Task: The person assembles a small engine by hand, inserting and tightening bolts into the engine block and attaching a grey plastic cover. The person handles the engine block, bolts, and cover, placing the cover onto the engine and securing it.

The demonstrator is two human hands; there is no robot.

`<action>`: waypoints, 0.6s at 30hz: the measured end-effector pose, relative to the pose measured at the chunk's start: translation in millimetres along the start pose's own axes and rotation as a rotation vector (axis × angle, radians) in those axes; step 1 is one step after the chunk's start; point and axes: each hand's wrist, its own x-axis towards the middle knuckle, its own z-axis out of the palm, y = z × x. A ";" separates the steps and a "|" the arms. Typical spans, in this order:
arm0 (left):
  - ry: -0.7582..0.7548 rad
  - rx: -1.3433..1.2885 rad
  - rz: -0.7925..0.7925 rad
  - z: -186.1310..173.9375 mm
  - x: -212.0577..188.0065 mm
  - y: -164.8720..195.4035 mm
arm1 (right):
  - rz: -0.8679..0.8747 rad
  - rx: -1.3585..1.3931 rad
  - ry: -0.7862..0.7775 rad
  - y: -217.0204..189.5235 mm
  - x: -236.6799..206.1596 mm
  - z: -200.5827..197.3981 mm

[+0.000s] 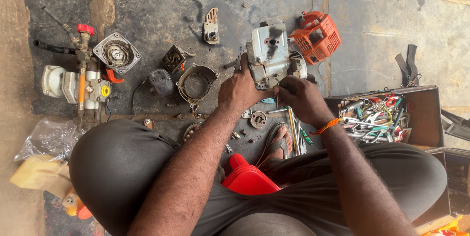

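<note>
grey metal, scuffed and oil-stained: a small engine block (271,55) is sitting on the stone floor (391,25) just beyond a person's knees, and both hands are working on it. the left hand (240,86) is wrapping around the block's near left edge, fingers closed on the casing, seemingly bracing it so it is not shifting. the right hand (298,94) is closing on a slim tool (276,100), pinching it at the block's near side; what the tip is meeting is hidden behind the fingers. an orange plastic cover (317,35) is lying touching the block's right side. parts are spreading out to the left, within arm's reach: a round metal ring housing (197,83), a dark cap (160,82), a recoil starter (116,52) and, furthest left, a pump assembly with a red knob (78,82). loose screws (238,134) are lying near the sandalled feet. to the right, an open box of hand tools (377,116) is standing close by the working hand. a red stool (247,177) is showing between the legs.
</note>
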 end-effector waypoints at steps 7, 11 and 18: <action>0.003 -0.047 0.022 3.4 0.6 -1.7 | -0.142 -0.250 0.120 -9.7 -9.1 -18.4; -0.015 -0.026 0.008 4.6 2.7 -2.3 | -0.195 -0.402 0.246 -14.2 -8.4 -31.5; -0.025 -0.011 -0.007 5.4 3.1 -1.7 | -0.311 -0.657 0.237 -20.5 -0.1 -29.9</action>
